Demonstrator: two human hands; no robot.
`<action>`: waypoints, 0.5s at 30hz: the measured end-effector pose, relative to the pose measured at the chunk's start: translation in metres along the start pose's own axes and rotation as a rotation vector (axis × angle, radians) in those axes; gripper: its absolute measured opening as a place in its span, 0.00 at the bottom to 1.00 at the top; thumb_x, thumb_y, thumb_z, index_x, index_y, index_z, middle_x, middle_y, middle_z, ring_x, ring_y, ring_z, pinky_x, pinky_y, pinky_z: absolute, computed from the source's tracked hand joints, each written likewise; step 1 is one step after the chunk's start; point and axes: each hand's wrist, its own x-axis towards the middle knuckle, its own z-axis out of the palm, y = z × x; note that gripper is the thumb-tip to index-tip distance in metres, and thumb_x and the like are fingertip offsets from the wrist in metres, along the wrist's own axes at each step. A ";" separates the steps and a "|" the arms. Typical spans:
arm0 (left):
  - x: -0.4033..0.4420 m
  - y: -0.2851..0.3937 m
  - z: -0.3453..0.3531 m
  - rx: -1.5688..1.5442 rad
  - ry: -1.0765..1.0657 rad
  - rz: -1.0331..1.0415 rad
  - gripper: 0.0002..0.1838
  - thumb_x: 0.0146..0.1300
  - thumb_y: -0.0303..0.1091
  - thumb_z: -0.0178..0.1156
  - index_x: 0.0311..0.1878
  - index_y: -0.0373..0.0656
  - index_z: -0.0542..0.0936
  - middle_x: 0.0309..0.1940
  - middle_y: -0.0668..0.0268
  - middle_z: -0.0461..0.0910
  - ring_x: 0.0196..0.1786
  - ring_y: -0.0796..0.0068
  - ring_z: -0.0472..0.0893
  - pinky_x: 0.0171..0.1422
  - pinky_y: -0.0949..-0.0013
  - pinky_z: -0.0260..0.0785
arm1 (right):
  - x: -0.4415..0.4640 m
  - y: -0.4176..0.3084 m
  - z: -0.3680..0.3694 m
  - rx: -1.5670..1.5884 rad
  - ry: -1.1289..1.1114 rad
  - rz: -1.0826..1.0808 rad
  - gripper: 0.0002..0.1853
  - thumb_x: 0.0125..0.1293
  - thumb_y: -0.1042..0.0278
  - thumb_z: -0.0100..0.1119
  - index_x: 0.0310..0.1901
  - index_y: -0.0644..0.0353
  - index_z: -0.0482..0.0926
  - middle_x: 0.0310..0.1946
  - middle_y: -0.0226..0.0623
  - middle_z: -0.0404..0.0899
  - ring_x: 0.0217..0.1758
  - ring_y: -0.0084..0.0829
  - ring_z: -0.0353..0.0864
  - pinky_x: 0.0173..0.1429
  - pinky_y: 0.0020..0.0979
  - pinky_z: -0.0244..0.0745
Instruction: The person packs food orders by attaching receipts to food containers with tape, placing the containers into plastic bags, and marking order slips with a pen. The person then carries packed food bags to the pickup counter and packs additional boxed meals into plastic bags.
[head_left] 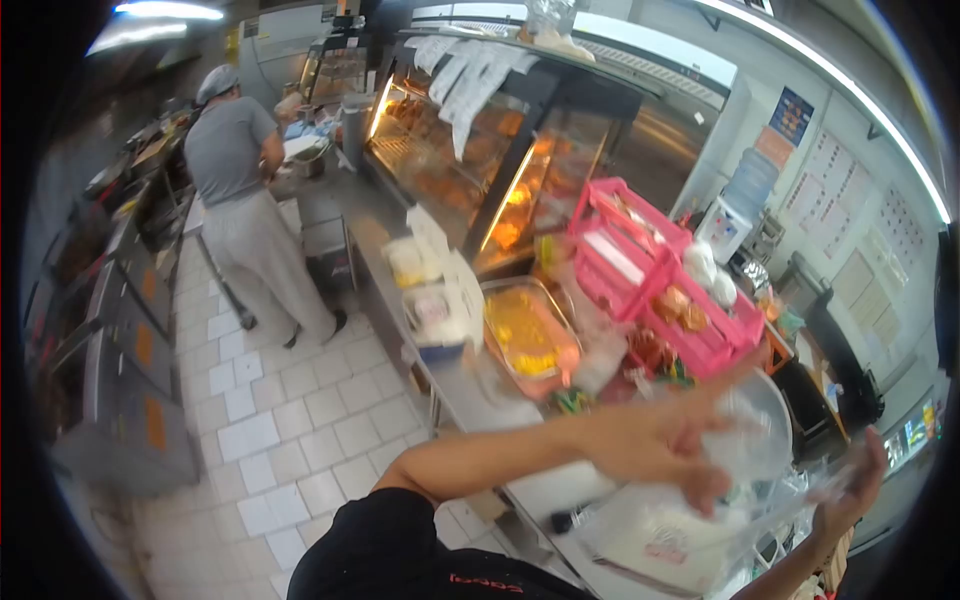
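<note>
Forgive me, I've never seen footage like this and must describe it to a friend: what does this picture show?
There is no machine here: the hands belong to a person wearing the camera on their head, so this single picture looks forward and down from there. Nearest is the counter, with open white boxes, a tray of yellow food and pink baskets. The left hand is spread and blurred; the right seems to hold clear plastic. Another person stands further back.
</note>
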 end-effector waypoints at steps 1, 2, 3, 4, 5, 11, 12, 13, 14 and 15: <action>-0.010 0.003 -0.016 0.003 -0.074 -0.007 0.57 0.66 0.29 0.61 0.75 0.55 0.21 0.74 0.37 0.48 0.40 0.66 0.86 0.46 0.66 0.81 | 0.006 -0.014 0.022 -0.016 -0.168 0.099 0.51 0.40 0.42 0.79 0.62 0.67 0.70 0.47 0.36 0.76 0.48 0.29 0.75 0.55 0.31 0.70; -0.019 0.003 -0.031 -0.003 -0.141 -0.014 0.57 0.67 0.30 0.61 0.75 0.54 0.20 0.75 0.39 0.48 0.39 0.67 0.86 0.45 0.67 0.81 | 0.008 -0.025 0.037 -0.034 -0.344 0.206 0.53 0.36 0.42 0.81 0.62 0.67 0.71 0.47 0.35 0.77 0.48 0.29 0.76 0.55 0.30 0.70; -0.027 0.006 -0.045 0.058 -0.164 -0.051 0.57 0.66 0.32 0.61 0.75 0.53 0.21 0.73 0.42 0.53 0.40 0.66 0.86 0.46 0.66 0.80 | 0.006 -0.035 0.059 -0.063 -0.476 0.206 0.55 0.32 0.45 0.83 0.63 0.67 0.71 0.46 0.35 0.78 0.47 0.27 0.77 0.54 0.29 0.70; -0.035 0.004 -0.053 0.106 -0.186 -0.094 0.57 0.66 0.34 0.61 0.76 0.52 0.21 0.72 0.44 0.57 0.40 0.66 0.85 0.47 0.65 0.79 | 0.004 -0.044 0.082 -0.091 -0.609 0.199 0.58 0.28 0.47 0.85 0.63 0.68 0.71 0.45 0.35 0.79 0.46 0.25 0.77 0.53 0.27 0.71; -0.041 -0.011 -0.063 0.286 -0.166 0.029 0.56 0.66 0.36 0.61 0.76 0.51 0.23 0.67 0.46 0.63 0.41 0.64 0.85 0.49 0.64 0.78 | 0.009 -0.056 0.109 -0.098 -0.730 0.273 0.59 0.25 0.51 0.87 0.64 0.68 0.70 0.43 0.35 0.81 0.43 0.23 0.78 0.50 0.26 0.72; -0.096 -0.047 -0.131 0.526 -0.371 -0.102 0.56 0.61 0.38 0.63 0.78 0.49 0.30 0.45 0.51 0.77 0.50 0.52 0.79 0.56 0.61 0.70 | -0.001 -0.111 0.240 -0.042 -1.177 0.639 0.34 0.37 0.49 0.82 0.48 0.58 0.84 0.36 0.38 0.87 0.35 0.24 0.83 0.44 0.30 0.76; -0.105 -0.035 -0.139 0.531 -0.371 -0.065 0.56 0.61 0.37 0.63 0.78 0.49 0.30 0.46 0.51 0.77 0.49 0.52 0.79 0.56 0.61 0.70 | 0.001 -0.112 0.254 -0.113 -1.286 0.643 0.30 0.40 0.44 0.79 0.42 0.56 0.87 0.37 0.38 0.87 0.36 0.25 0.84 0.46 0.30 0.75; -0.112 -0.024 -0.149 0.533 -0.370 -0.033 0.56 0.60 0.36 0.62 0.79 0.49 0.30 0.46 0.50 0.77 0.49 0.51 0.79 0.55 0.61 0.70 | 0.003 -0.113 0.268 -0.165 -1.317 0.737 0.27 0.41 0.47 0.80 0.41 0.54 0.87 0.36 0.36 0.87 0.36 0.25 0.84 0.46 0.31 0.76; -0.115 -0.013 -0.165 0.526 -0.418 -0.239 0.54 0.61 0.36 0.62 0.79 0.54 0.33 0.62 0.52 0.72 0.51 0.53 0.80 0.59 0.59 0.69 | 0.005 -0.116 0.281 -0.217 -1.349 0.834 0.24 0.41 0.50 0.80 0.40 0.52 0.88 0.34 0.34 0.87 0.36 0.25 0.84 0.46 0.32 0.76; -0.119 -0.023 -0.176 0.546 -0.354 -0.152 0.54 0.61 0.36 0.62 0.79 0.54 0.33 0.59 0.53 0.74 0.50 0.53 0.80 0.59 0.59 0.69 | 0.009 -0.119 0.292 -0.272 -1.381 0.929 0.21 0.42 0.54 0.80 0.39 0.51 0.88 0.33 0.32 0.87 0.35 0.25 0.84 0.45 0.32 0.77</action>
